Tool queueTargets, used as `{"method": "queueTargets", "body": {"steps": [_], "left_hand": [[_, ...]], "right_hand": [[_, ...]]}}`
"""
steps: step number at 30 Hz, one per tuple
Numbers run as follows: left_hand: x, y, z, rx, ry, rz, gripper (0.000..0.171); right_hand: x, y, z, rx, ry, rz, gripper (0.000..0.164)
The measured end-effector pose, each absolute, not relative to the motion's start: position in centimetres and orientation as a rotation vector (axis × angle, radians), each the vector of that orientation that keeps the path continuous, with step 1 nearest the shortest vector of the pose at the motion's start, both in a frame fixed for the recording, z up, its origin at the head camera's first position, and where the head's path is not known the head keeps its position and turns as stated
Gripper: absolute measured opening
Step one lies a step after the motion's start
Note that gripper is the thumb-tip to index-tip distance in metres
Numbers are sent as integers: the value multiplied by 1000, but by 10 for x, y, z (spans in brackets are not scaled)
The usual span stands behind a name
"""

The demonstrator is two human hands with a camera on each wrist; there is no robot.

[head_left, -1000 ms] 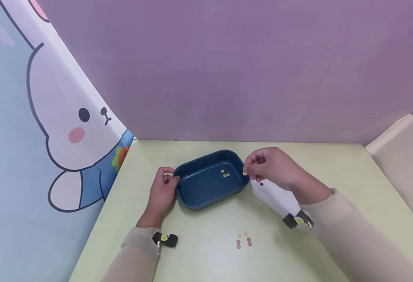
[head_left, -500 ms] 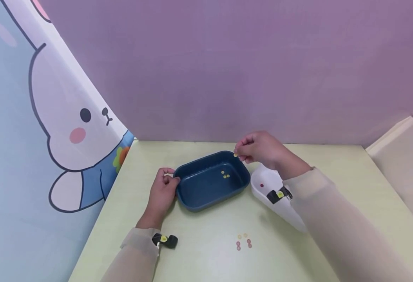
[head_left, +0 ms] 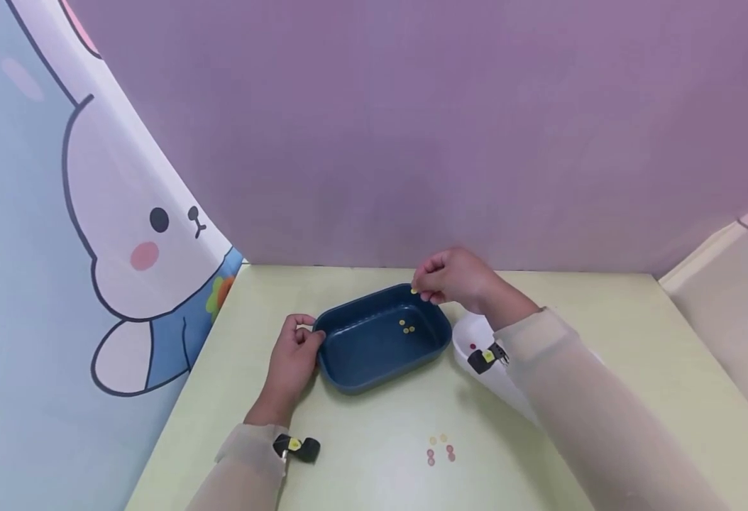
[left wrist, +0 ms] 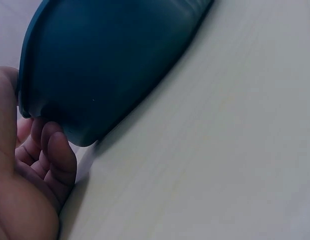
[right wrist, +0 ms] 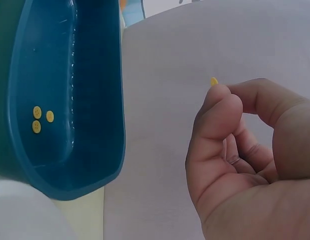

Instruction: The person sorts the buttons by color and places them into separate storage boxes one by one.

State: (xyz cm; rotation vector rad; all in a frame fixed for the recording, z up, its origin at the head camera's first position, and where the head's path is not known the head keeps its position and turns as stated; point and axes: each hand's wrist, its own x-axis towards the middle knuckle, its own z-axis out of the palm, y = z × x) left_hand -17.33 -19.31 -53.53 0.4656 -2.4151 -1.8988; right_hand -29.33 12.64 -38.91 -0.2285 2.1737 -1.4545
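A dark blue rectangular tray (head_left: 361,358) stands at the middle of the table, with 3 yellow buttons (right wrist: 36,112) lying inside toward its right end. My left hand (head_left: 294,358) grips the tray's left end, the thumb over the rim and curled fingers outside and below it in the left wrist view. Above the tray's far right corner, my right hand (head_left: 457,279) pinches another yellow button (right wrist: 214,80) between thumb and forefinger. In the right wrist view only the edge of that button pokes out past the fingertips.
Right of the tray, partly hidden under my right forearm, sits a white oblong container (head_left: 492,380) with a red button (head_left: 473,346) in it. Nearer me, several yellow and pinkish-red buttons (head_left: 451,453) lie on the table (head_left: 361,454). A purple wall (head_left: 374,142) rises behind.
My right hand has moved left, from above the white container to over the tray's far right corner, still pinching the yellow button. The left hand keeps its grip on the tray.
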Motion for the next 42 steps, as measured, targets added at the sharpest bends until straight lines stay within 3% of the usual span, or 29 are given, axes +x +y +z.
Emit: {"method": "queueTargets", "body": {"steps": [42], "left_hand": [[-181, -192, -539, 433, -2390, -1877, 26]], "right_hand": [[-290, 125, -398, -297, 2204, -1424, 11]]}}
